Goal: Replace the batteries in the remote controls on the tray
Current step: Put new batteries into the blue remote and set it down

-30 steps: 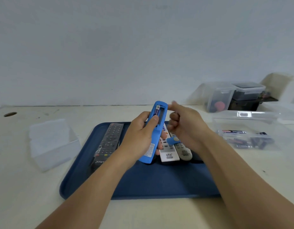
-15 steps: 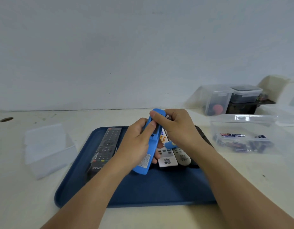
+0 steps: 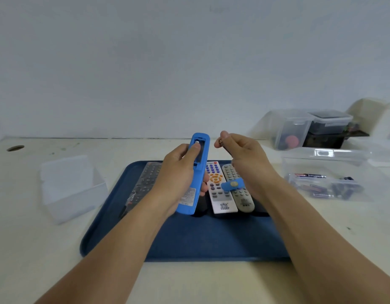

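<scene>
My left hand [image 3: 178, 174] holds a blue remote [image 3: 197, 172] back side up above the dark blue tray [image 3: 189, 240]; its battery compartment is uncovered and my thumb rests in it. My right hand [image 3: 244, 156] is pinched on a battery [image 3: 222, 144], held just right of the remote's top end. A small blue battery cover [image 3: 231, 184] lies across a white remote [image 3: 219, 187] and a grey remote [image 3: 239, 189] on the tray. A black remote [image 3: 143, 185] lies at the tray's left side.
A clear box [image 3: 328, 172] with several batteries [image 3: 321, 185] stands right of the tray. An empty clear box [image 3: 69, 187] stands to the left. Lidded containers [image 3: 308, 128] sit at the back right by the wall.
My right hand pulled a battery out of the blue remote's compartment and moved right, away from it. My left thumb shifted up into the compartment.
</scene>
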Motion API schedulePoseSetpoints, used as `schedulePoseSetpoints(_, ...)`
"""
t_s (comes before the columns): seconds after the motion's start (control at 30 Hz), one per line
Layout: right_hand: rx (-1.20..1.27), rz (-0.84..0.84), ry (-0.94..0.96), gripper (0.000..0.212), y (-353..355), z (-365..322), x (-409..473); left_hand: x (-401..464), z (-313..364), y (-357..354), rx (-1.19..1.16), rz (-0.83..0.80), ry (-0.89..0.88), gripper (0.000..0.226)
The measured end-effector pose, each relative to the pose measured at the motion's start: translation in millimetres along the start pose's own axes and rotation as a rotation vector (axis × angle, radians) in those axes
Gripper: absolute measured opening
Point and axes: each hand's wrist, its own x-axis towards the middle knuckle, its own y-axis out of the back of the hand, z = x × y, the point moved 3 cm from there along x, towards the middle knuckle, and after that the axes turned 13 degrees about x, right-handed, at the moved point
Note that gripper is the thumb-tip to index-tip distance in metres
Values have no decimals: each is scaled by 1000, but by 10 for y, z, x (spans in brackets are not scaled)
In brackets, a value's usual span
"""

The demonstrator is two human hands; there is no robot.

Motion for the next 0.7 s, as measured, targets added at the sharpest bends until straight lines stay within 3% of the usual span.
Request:
schedulePoseSetpoints(0.2,182,-50,148,30,-60,-39,-10,63,-65,-23,19,23,10,35)
schedulePoseSetpoints(0.3,19,-44,303,15,-103,-35,-11,73,-68,-68,-64,-37,29,52)
schedulePoseSetpoints(0.47,-480,-98,561,12,-194,17,-58,74,-71,-50,-55,49,-5,24)
schedulePoseSetpoints(0.57,-598,-158,582,14,-259,25,-41,64,-57,-23,-1,52,-31,18)
schedulePoseSetpoints(0.7,-332,-110,431,9,-206,-2,-13,72,-55,-23,5,-4,-75,22)
